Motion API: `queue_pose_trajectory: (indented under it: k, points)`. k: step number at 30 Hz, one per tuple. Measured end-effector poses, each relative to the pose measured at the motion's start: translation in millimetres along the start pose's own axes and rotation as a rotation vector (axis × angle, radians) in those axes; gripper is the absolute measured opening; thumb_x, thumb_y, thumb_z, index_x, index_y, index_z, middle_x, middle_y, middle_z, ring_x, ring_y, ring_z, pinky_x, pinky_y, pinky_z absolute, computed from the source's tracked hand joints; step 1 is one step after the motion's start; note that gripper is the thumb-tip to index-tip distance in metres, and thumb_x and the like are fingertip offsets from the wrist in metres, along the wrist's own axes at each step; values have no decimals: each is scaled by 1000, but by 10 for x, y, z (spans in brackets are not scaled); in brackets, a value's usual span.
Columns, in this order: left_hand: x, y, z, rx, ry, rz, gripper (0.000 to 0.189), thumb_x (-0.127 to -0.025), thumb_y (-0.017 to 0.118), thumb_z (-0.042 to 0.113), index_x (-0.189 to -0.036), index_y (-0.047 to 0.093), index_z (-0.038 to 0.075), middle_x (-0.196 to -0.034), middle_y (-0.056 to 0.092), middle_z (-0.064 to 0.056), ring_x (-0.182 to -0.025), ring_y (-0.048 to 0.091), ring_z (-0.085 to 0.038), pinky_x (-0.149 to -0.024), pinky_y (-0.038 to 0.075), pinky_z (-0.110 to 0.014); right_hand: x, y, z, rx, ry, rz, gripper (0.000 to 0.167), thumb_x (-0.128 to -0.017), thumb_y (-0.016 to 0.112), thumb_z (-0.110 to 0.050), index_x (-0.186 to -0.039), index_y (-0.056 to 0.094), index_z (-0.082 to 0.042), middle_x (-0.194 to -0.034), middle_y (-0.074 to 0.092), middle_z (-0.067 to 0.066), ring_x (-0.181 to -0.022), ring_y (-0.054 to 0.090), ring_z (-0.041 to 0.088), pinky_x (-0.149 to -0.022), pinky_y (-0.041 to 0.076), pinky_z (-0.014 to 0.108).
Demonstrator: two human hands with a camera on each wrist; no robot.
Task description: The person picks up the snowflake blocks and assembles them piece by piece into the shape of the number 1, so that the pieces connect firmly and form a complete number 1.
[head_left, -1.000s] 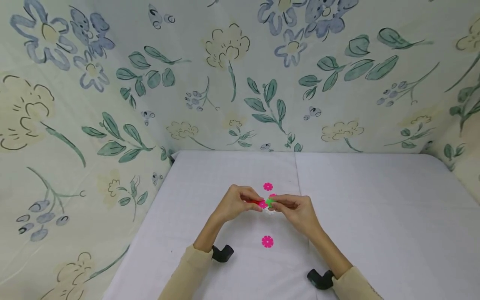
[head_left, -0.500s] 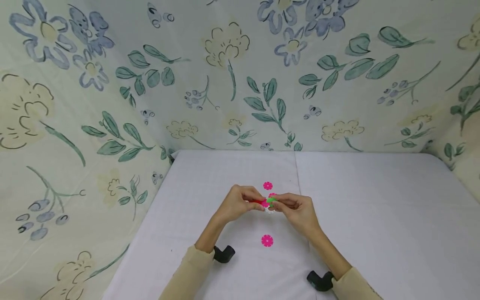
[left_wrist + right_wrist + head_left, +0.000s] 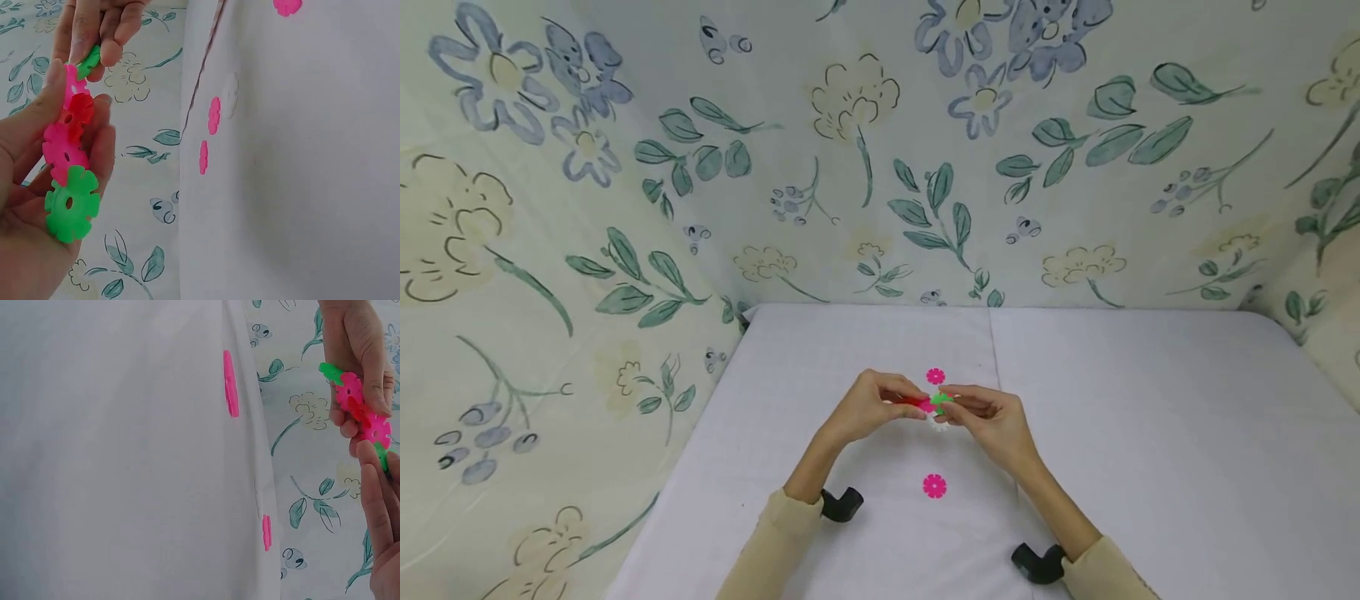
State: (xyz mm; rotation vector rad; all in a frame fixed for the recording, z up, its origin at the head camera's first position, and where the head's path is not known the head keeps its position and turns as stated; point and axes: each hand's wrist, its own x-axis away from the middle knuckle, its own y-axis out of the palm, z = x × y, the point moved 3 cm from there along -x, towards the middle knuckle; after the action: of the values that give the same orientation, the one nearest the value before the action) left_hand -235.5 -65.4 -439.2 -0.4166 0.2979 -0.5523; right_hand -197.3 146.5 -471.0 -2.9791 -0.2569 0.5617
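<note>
Five notched flower-shaped plastic discs in one chain (image 3: pixel 55 150), up in both my hands above the white cloth (image 3: pixel 1150 433). Order from the left-hand end: green disc (image 3: pixel 86 206), pink, red disc (image 3: pixel 80 112), pink, second green disc (image 3: pixel 90 60). Red one sits at an angle between the two pinks. Left hand (image 3: pixel 865 407): thumb on one side of the chain, fingers curled round the other, pinching it along the pink-red stretch; first green end lies over my palm. Right hand (image 3: pixel 997 419): thumb and fingertips pinching the second green disc, up against the edge of its pink neighbour. Can't tell how deep that joint is seated, fingers cover it. Loose on the cloth: three pink discs (image 3: pixel 214 115) and one white disc (image 3: pixel 939 425). One pink lies closer to me, well apart; other two are farther out, white one just beside the nearer of those. Beige sleeves (image 3: pixel 775 542) on both arms, black elbow-shaped fittings (image 3: pixel 844 505) by the cuffs. Floral fabric (image 3: pixel 865 217) hangs behind.
</note>
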Motion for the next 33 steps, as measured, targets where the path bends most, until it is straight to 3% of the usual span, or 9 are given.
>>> queue_pose_trajectory:
  k: [5,11,15,20,25,29,33]
  points:
    - [22,95,0,-126,24,44,33,-86,85,13,-117,79,9,-115,78,-6,-106,71,-18,-93,60,-40,27,34,37,10,88,64,26,-93,75,-3,-118,73,6,-99,77,28,-77,79,15,-75,63,25]
    - [21,248,27,-208,92,110,38,-84,85,11,-121,78,8,-113,77,-5,-101,70,-16,-86,60,-22,46,93,59,-49,280,149,25,-95,75,-9,-115,73,7,-99,78,24,-76,77,9,-74,63,27]
    - [33,265,24,-179,79,159,36,-83,85,7,-118,79,7,-109,78,-6,-100,71,-17,-84,59,-17,49,108,73,-84,345,134,25,-98,71,-7,-118,71,7,-101,79,23,-77,78,12,-75,64,28]
    - [41,256,-4,-154,53,139,39,-82,86,8,-120,79,11,-111,78,-5,-103,71,-19,-84,59,-17,49,118,91,-105,380,107,28,-99,69,-10,-121,68,6,-99,80,18,-79,79,14,-76,64,29]
    - [46,219,-55,-186,67,158,36,-79,89,10,-114,80,6,-107,79,-6,-101,71,-19,-82,60,-20,26,96,131,-59,419,75,32,-103,66,-19,-126,66,3,-106,80,17,-88,79,16,-82,64,32]
    - [60,147,-123,-182,51,178,35,-80,89,11,-113,80,4,-107,79,-6,-103,71,-21,-85,62,-26,15,-8,191,-17,446,106,37,-101,69,-18,-133,65,0,-118,76,19,-96,77,11,-86,63,31]
    - [86,83,-190,-137,3,182,34,-81,89,13,-113,80,6,-108,78,-4,-104,69,-20,-85,61,-24,13,-106,268,12,468,116,42,-97,74,-14,-135,65,0,-123,74,21,-95,73,4,-83,62,25]
